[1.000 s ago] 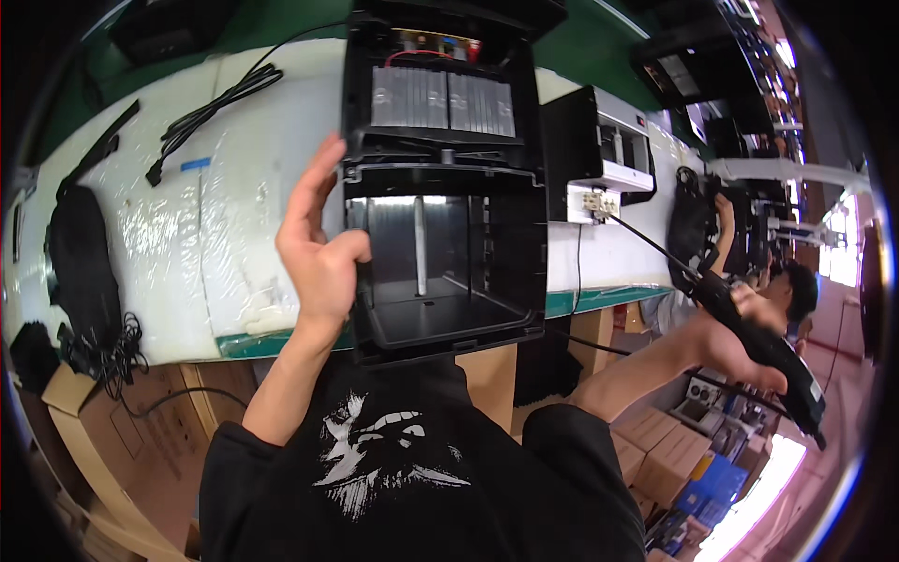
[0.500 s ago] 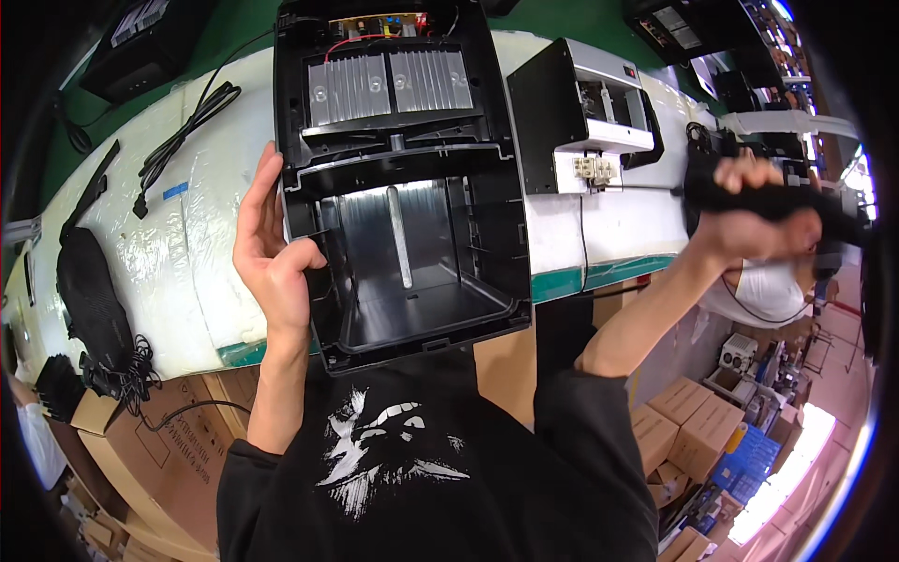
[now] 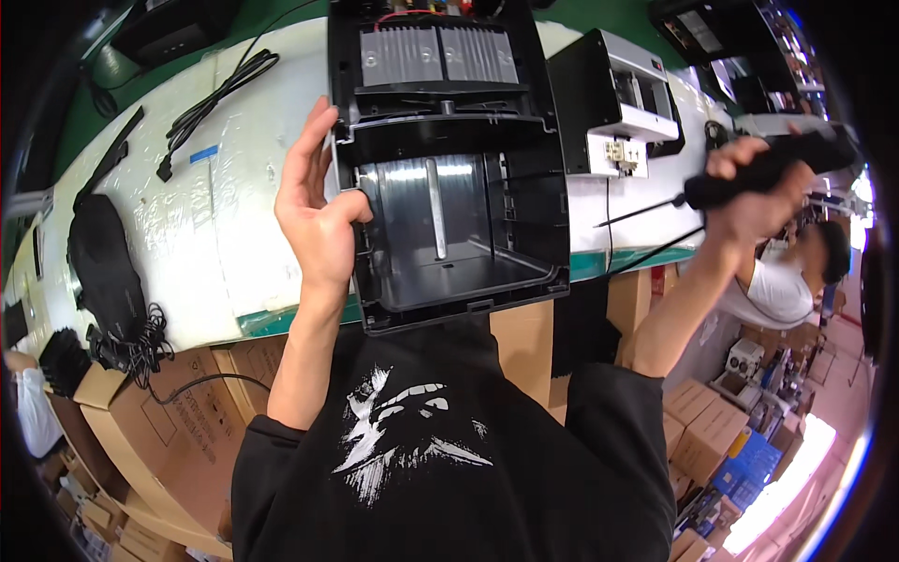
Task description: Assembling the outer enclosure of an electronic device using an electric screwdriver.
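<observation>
A black plastic appliance housing stands open in front of me, with finned metal heat sinks in its far part and a shiny lined cavity in its near part. My left hand is closed on its left wall, thumb hooked over the edge and fingers along the outside. Off to the right, my right hand grips a black electric screwdriver, slightly blurred. Its long thin bit points left, below a small white machine with a pale terminal block on its front, and apart from the housing.
The bench has a plastic-wrapped white top and green edge. On its left lie a coiled black cable and a black mesh-covered item with bundled cord. Cardboard boxes stand below. Another person is at the right.
The whole scene has shifted right and slightly up in view. The screwdriver has turned, so its bit now slopes down to the left, below the terminal block. My left hand keeps its hold on the housing.
</observation>
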Motion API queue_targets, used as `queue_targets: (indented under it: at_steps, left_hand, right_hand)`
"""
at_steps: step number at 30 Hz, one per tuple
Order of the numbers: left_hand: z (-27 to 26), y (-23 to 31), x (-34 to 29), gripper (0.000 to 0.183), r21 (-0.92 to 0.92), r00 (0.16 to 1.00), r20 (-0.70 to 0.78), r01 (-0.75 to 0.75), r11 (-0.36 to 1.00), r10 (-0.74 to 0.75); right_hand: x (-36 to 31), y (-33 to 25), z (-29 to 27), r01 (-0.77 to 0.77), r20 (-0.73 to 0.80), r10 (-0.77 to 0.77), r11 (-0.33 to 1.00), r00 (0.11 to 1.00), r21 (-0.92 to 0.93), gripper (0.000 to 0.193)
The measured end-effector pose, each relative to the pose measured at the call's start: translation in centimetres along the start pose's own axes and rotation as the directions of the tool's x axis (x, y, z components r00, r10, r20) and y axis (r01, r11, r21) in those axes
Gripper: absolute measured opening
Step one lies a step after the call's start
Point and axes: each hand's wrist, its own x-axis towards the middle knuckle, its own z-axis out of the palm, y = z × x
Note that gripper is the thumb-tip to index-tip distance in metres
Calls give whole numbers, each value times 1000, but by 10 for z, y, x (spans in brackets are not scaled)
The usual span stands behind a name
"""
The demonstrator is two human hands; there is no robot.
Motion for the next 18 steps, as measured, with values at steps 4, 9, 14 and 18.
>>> queue_targets:
  at_steps: [4,9,14,18]
  left_hand:
    - [-3,-2,1,76,5,1000,5,-27,1000,27]
    - [-1,2,1,75,13,1000,7,-20,1000,20]
    - [3,4,1,75,65,999,26,-24,998,23]
    - [-1,3,2,74,90,999,26,-31,995,29]
  right_hand:
    - [-24,-80,-54,54,521,-203,957,829,286,56]
    - [-73,-149,-102,308,241,-501,776,832,550,35]
    - [-107,-105,-37,519,-104,-634,517,767,680,29]
    - [-98,-90,-11,73,449,-390,813,804,577,42]
